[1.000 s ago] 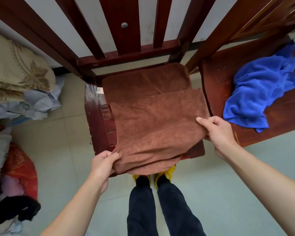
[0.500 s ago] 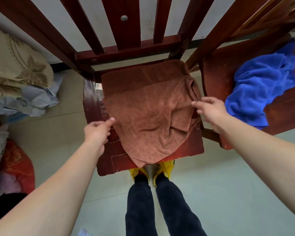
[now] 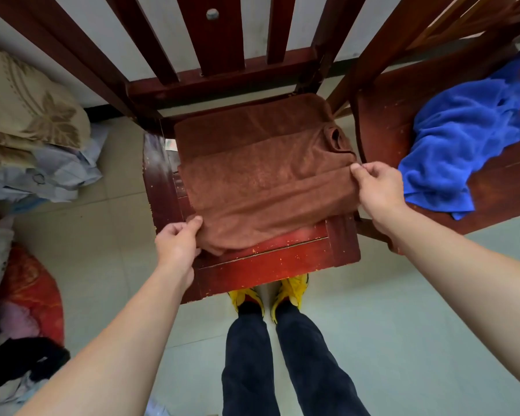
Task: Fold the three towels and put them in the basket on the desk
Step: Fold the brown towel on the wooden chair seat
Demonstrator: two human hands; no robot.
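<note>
— How far along with the brown towel point(image 3: 267, 181)?

— Mid-fold, at a guess. Spread over the seat of the near chair point(image 3: 282, 265) and doubled over once across the middle. Bunched into a small pucker at the far right corner, so not neat enough to call done.

— And the grip?

— At the near left corner, the left hand point(image 3: 177, 244), with fingers point(image 3: 189, 226) and thumb clamped on the cloth edge. At the right edge, the right hand point(image 3: 379, 187), thumb and fingers pinched together on the fold there. Both holding cloth, neither spread flat.

— Anything else folded?

— Nothing to be seen. Off to the right, only the blue towel point(image 3: 463, 145), crumpled in a heap on the seat of the second chair point(image 3: 382, 115). Near the right hand but not touching it, and untouched, judging by the lie of it.

— Third towel?

— Cannot pick it out. Some patterned bedding point(image 3: 27, 109) stacked at the left, but nothing there plainly a towel.

— Basket? Tabletop?

— Neither in view. No telling whether anything has been stowed.

— Left to do, then?

— Probably smoothing out that pucker and finishing the brown one. Then folding the blue and the third, and carrying all three to the basket. Early in the job, by this reckoning: first of three in hand.
</note>
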